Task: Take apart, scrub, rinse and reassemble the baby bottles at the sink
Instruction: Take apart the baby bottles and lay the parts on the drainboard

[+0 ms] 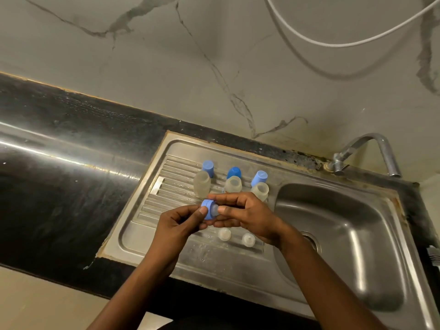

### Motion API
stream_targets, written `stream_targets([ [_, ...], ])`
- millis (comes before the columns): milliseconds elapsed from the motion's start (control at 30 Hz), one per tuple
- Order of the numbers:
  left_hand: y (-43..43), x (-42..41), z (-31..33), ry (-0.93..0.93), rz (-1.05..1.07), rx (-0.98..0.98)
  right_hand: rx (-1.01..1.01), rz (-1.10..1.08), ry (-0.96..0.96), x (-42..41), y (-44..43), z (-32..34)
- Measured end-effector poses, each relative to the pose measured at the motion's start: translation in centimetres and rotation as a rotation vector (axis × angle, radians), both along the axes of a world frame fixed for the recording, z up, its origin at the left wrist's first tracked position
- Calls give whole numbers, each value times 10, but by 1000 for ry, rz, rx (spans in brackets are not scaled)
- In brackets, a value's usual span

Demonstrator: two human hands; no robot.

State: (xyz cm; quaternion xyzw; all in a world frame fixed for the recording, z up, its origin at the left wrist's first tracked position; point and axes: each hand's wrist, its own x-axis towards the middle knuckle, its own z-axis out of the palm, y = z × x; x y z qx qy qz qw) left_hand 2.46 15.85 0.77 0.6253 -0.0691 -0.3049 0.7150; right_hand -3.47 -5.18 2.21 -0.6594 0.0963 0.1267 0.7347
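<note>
Seen from your head, your left hand [177,225] pinches the rim of a round blue screw ring [207,209]. Your right hand [247,217] pinches the soft, translucent teat [215,209] poking out of the ring. Both are over the ribbed steel drainboard [171,177]. Behind them three cloudy plastic bottles [202,185] stand in a row, with three blue caps [207,167] beyond. Two pale loose teats [224,234] lie nearer you. The smooth steel basin [333,246] is to the right and the glossy black worktop [59,186] to the left.
</note>
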Motion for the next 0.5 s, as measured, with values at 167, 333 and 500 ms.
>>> stream_targets([
  [167,4,0,2,53,-9,-81,21,-45,-41,-1,4,5],
  [333,5,-1,4,41,-11,-74,-75,-80,-63,1,8,7],
  [500,4,-1,7,39,-4,-85,-89,-111,-77,3,12,10],
])
